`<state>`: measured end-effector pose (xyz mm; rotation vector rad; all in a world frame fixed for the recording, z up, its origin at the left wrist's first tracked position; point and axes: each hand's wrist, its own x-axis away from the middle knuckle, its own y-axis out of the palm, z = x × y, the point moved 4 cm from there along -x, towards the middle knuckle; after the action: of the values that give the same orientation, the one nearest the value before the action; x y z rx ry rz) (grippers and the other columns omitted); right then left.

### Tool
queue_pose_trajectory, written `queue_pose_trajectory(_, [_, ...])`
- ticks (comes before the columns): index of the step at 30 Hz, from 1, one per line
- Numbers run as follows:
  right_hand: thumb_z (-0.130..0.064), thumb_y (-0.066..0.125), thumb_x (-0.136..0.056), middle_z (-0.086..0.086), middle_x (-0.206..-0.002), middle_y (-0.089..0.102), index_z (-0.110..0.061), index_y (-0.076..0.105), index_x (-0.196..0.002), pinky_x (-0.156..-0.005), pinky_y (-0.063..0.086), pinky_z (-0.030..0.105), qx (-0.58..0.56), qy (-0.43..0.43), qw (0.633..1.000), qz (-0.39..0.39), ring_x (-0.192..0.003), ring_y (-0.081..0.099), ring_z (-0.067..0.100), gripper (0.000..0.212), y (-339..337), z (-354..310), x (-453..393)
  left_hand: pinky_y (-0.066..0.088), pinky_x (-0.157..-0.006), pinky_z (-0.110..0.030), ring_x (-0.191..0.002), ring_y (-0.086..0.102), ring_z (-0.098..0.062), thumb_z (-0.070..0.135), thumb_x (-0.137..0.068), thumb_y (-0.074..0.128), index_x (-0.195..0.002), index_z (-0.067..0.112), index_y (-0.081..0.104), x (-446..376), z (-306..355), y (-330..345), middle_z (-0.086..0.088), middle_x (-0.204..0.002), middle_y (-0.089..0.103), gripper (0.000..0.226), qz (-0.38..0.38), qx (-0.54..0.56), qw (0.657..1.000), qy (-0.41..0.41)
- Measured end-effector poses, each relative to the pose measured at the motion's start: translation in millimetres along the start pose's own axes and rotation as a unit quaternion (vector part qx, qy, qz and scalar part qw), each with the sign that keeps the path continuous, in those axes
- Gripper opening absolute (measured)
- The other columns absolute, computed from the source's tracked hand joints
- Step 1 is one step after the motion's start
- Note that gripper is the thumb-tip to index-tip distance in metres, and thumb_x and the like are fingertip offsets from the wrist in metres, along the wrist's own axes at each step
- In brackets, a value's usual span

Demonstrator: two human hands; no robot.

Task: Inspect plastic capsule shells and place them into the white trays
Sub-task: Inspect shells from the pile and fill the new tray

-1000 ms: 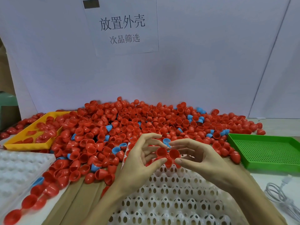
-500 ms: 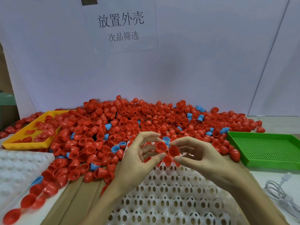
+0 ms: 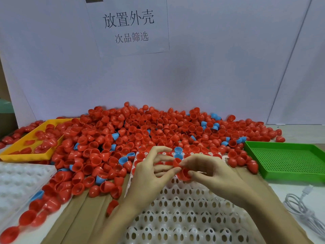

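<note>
Yellow tray (image 3: 22, 156) far left, green perforated tray (image 3: 284, 159) right, white cable (image 3: 302, 212) btm right, paper sign (image 3: 128, 25) on wall.

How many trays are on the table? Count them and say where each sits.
4: the yellow tray far left with red shells in it, a white tray at near left, the white tray under the hands, the green tray at right. The shell pile may hide others.

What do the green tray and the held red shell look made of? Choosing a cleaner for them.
Green tray: likely moulded plastic, matte, judging by its perforated floor and uniform colour. Red shell: thin glossy plastic, apparently, as its smooth surface suggests.
</note>
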<state>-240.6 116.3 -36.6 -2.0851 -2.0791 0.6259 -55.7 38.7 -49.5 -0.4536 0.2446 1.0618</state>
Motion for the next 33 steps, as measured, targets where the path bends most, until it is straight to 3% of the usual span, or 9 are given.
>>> queue_pose_trajectory(5, [-0.01, 0.077, -0.094, -0.006, -0.097, 0.08, -0.024, 0.077, -0.106, -0.082, 0.063, 0.028, 0.045, 0.009, 0.994, 0.103, -0.088, 0.078, 0.013, 0.018, -18, 9, -3, 0.056, -0.085, -0.013, -0.106, 0.07, 0.003, 0.039, -0.094, 0.075, -0.123, 0.037, 0.061, 1, 1, 1, 0.023, -0.114, 0.072, 0.032, -0.025, -0.089, 0.995, 0.03])
queue_pose_trajectory(9, [-0.014, 0.079, -0.092, -0.012, -0.09, 0.076, -0.028, 0.077, -0.101, -0.081, 0.062, 0.024, 0.184, 0.056, 0.961, 0.201, -0.086, 0.071, -0.002, 0.016, -46, 23, -2, 0.046, -0.102, -0.015, -0.122, 0.059, 0.002, 0.042, -0.102, 0.064, -0.118, 0.036, 0.066, 1, -3, 3, 0.026, -0.119, 0.065, 0.017, -0.054, -0.198, 0.977, 0.06])
queue_pose_trajectory(12, [-0.014, 0.078, -0.093, -0.013, -0.09, 0.074, -0.028, 0.078, -0.099, -0.078, 0.058, 0.018, 0.233, 0.076, 0.953, 0.18, -0.085, 0.067, -0.004, 0.015, -47, 29, 0, 0.034, -0.107, -0.008, -0.13, 0.051, 0.002, 0.04, -0.102, 0.063, -0.109, 0.034, 0.07, 2, -7, 6, 0.029, -0.121, 0.059, 0.011, -0.079, -0.232, 0.967, 0.068])
queue_pose_trajectory(16, [-0.017, 0.078, -0.094, -0.011, -0.09, 0.071, -0.027, 0.079, -0.101, -0.074, 0.053, 0.013, 0.25, 0.072, 0.952, 0.158, -0.083, 0.065, 0.001, 0.012, -40, 29, -1, 0.029, -0.105, -0.002, -0.13, 0.049, 0.005, 0.039, -0.102, 0.064, -0.105, 0.031, 0.073, 2, -12, 6, 0.029, -0.121, 0.057, 0.012, -0.088, -0.243, 0.964, 0.07])
queue_pose_trajectory(22, [-0.017, 0.082, -0.09, -0.012, -0.094, 0.069, -0.027, 0.08, -0.098, -0.076, 0.051, 0.011, 0.276, 0.056, 0.948, 0.147, -0.084, 0.066, 0.003, 0.012, -35, 30, -4, 0.037, -0.106, -0.011, -0.127, 0.051, -0.001, 0.043, -0.102, 0.061, -0.105, 0.032, 0.072, 2, -15, 8, 0.027, -0.117, 0.058, 0.015, -0.109, -0.247, 0.96, 0.071])
queue_pose_trajectory(27, [-0.02, 0.084, -0.088, -0.014, -0.094, 0.068, -0.036, 0.078, -0.093, -0.076, 0.052, 0.012, 0.279, 0.05, 0.948, 0.145, -0.084, 0.065, 0.001, 0.018, -35, 36, -4, 0.038, -0.107, -0.012, -0.128, 0.052, 0.0, 0.043, -0.102, 0.062, -0.105, 0.033, 0.072, 1, -11, 8, 0.027, -0.117, 0.059, 0.014, -0.125, -0.247, 0.959, 0.064])
queue_pose_trajectory(30, [-0.022, 0.077, -0.094, -0.016, -0.095, 0.068, -0.04, 0.076, -0.095, -0.078, 0.053, 0.014, 0.283, 0.038, 0.946, 0.154, -0.088, 0.064, 0.001, 0.018, -36, 39, -5, 0.046, -0.099, -0.015, -0.114, 0.061, -0.001, 0.038, -0.101, 0.065, -0.1, 0.035, 0.073, -12, -4, 3, 0.022, -0.11, 0.066, 0.008, -0.1, -0.201, 0.974, 0.026])
queue_pose_trajectory(33, [-0.019, 0.07, -0.098, -0.018, -0.097, 0.07, -0.034, 0.077, -0.1, -0.082, 0.051, 0.012, 0.27, 0.025, 0.947, 0.172, -0.094, 0.064, -0.003, 0.017, -38, 41, -7, 0.048, -0.091, -0.015, -0.104, 0.062, 0.002, 0.035, -0.102, 0.064, -0.101, 0.032, 0.072, -41, 0, 2, 0.02, -0.103, 0.066, 0.008, -0.095, -0.247, 0.964, 0.022])
